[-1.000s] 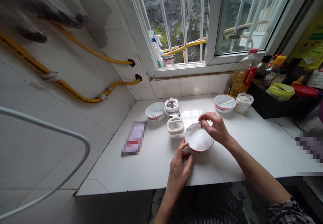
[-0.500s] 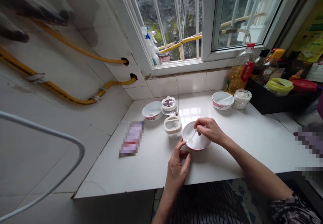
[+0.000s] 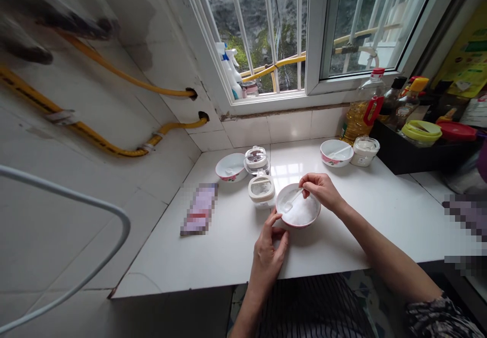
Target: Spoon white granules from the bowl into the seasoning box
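A small white spoon (image 3: 294, 200) is pinched in my right hand (image 3: 321, 191), its bowl end dipping into white granules (image 3: 305, 210) like salt or sugar. These lie in a white bowl (image 3: 299, 226) with a pink rim, standing on the counter. My left hand (image 3: 269, 251) is curled at the bowl's near left side, fingertips on its rim and thumb below. Just left of the bowl is a lidded seasoning jar (image 3: 262, 191), and behind it a clear jar (image 3: 256, 160) with dark contents. Another flowered bowl (image 3: 231, 169) with a white spoon stands beside them.
At the back right stand a third bowl (image 3: 336, 154) with a spoon, a lidded jar (image 3: 366, 150) and an oil bottle (image 3: 360, 112). A black box (image 3: 395, 151) holds several bottles. A purple packet (image 3: 199, 209) lies left on the white counter (image 3: 167, 262).
My right hand has shifted slightly right and up, and the spoon now slants lower across the granules. My left hand stays at the bowl.
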`<state>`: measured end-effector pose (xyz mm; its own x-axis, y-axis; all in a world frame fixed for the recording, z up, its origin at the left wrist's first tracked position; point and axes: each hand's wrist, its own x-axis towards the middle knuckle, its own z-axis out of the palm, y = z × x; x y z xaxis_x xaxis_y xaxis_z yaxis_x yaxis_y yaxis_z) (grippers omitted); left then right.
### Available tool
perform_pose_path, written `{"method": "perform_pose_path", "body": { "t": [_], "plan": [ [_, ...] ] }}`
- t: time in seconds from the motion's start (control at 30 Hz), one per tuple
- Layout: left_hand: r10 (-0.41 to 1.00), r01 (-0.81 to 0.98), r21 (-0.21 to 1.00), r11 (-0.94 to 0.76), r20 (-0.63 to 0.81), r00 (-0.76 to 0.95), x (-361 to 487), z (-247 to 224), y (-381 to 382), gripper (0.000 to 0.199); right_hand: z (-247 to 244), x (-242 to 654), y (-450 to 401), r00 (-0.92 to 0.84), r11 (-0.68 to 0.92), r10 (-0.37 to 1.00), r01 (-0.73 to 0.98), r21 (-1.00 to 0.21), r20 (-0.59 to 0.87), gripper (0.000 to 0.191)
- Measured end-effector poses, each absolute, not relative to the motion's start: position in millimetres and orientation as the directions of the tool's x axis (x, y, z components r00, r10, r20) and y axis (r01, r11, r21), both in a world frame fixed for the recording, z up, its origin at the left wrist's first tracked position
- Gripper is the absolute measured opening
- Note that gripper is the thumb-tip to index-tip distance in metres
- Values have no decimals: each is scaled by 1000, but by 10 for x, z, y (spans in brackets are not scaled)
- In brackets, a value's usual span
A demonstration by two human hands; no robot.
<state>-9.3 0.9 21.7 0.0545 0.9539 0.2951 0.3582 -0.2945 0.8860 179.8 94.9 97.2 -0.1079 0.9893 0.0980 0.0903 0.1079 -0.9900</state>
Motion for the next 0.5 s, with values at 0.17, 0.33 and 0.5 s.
{"method": "perform_pose_path", "body": {
  "t": [0.17, 0.33, 0.5],
  "plan": [
    [949, 362, 879, -311, 311, 60, -98, 192, 13, 35, 985, 1812, 982, -72, 68, 995, 8, -998, 67, 11],
    [951, 375, 875, -307, 294, 93, -128, 137, 24, 37, 996, 1677, 975, -21, 150, 988, -42, -988, 151, 12],
    [937, 365, 863, -349, 335, 104, -134, 110, 36, 37, 920, 1461, 935, -93, 509, 859, 267, -818, 504, 12]
  ]
}}
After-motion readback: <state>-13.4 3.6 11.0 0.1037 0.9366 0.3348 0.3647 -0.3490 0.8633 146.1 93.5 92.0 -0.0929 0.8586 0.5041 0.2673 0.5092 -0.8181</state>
